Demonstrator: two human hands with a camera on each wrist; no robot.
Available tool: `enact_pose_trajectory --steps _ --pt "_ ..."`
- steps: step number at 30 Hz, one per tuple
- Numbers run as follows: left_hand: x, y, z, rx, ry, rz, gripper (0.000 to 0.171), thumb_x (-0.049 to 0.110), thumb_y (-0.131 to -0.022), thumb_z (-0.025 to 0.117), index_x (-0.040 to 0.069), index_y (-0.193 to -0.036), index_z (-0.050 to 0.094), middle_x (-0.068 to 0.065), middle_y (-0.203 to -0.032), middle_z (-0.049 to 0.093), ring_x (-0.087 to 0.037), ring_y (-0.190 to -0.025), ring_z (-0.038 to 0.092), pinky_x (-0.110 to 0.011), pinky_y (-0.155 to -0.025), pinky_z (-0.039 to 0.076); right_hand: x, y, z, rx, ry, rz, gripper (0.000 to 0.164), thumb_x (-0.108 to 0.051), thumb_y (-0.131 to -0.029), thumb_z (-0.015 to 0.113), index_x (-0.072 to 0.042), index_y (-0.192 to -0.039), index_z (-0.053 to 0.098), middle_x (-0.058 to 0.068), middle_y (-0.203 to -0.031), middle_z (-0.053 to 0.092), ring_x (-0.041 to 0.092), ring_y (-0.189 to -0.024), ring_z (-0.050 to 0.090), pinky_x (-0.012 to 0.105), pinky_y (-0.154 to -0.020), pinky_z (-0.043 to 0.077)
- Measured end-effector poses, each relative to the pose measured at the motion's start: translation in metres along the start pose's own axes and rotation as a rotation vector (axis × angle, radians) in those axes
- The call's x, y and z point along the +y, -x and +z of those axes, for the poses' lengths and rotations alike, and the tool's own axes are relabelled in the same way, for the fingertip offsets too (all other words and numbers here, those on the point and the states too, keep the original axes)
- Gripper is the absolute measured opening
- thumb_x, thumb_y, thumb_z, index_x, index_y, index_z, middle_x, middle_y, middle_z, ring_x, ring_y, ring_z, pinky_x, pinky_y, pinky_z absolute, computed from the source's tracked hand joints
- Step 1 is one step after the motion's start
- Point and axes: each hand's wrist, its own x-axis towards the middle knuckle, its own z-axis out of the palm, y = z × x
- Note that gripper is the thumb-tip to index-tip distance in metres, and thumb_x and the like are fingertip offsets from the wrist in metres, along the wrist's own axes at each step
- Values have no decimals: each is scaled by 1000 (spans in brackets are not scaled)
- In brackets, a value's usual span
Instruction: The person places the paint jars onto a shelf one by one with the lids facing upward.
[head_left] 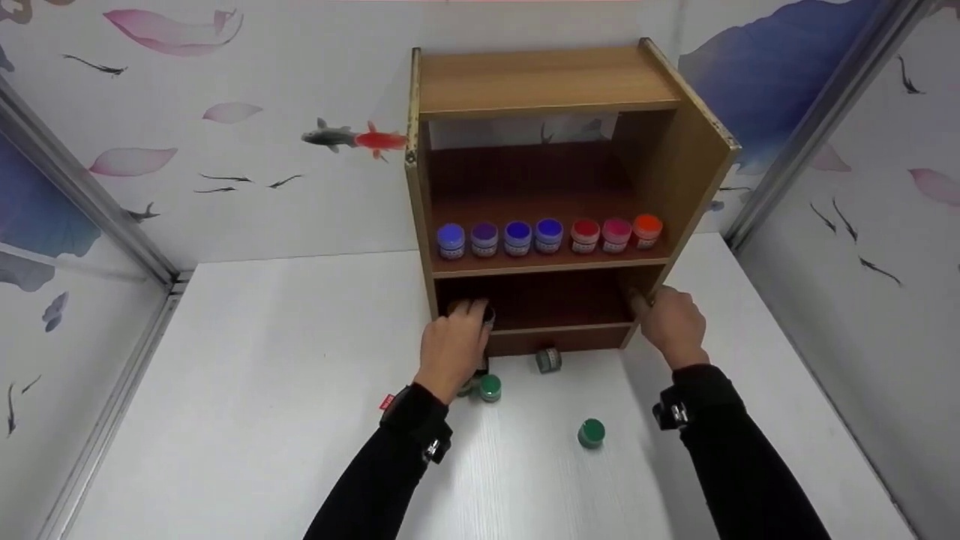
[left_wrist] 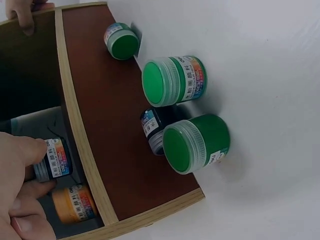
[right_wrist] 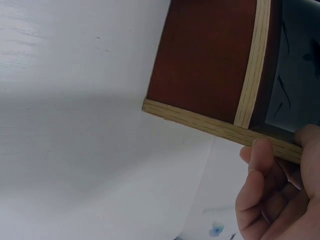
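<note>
Left hand [head_left: 452, 346] pinches a dark paint jar [left_wrist: 59, 161] in the cabinet's lower compartment; right hand [head_left: 673, 324] grips the cabinet's right side.
The dark paint jar sits between left thumb and fingers at the left end of the wooden cabinet [head_left: 547, 79], just right of an orange jar [left_wrist: 75, 204]; whether it touches the compartment floor I cannot tell. The right hand's thumb is inside the side panel, its curled fingers outside. On the shelf above stand seven jars [head_left: 517, 238] in a row: blues and a purple to the left, red, magenta and orange to the right. On the white table [head_left: 262, 412], a bright green jar [head_left: 490, 388], a darker green one [left_wrist: 197, 145] and a black jar [left_wrist: 150, 124] cluster near the base's left part; another jar [head_left: 549, 361] lies right of them, and a lone green-lidded jar [head_left: 591, 433] stands nearer, further right.
</note>
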Motion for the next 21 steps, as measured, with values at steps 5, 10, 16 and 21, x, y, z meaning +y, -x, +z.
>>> enact_pose_trajectory --steps 5,10,16,21 --pt "-1 -3 6 37 9 -20 32 32 -97 60 16 -124 64 -6 -102 72 -24 -67 67 -37 -56 53 0 0 2 19 1 -4 53 -41 -101 44 6 -113 65 18 -84 70 24 -68 61 28 -51 38" --pt "-1 -5 7 44 10 -37 31 33 -96 61 15 -121 66 -6 -99 73 -20 -61 64 -34 -52 52 -1 1 4 51 15 -22 54 -43 -100 47 6 -105 68 20 -83 71 25 -67 62 28 -49 38" --pt "0 -9 7 21 -5 -52 31 34 -96 61 14 -118 67 -6 -92 72 -18 -58 63 -33 -50 50 -1 2 5 42 12 -12 55 -43 -100 47 8 -112 66 22 -89 72 25 -69 63 28 -50 39" --pt "-1 -11 8 28 -18 -42 31 33 -96 62 13 -119 67 -6 -89 71 -18 -57 63 -33 -49 50 -1 2 2 32 12 0 57 -44 -100 46 8 -112 65 23 -90 71 25 -68 61 28 -51 39"
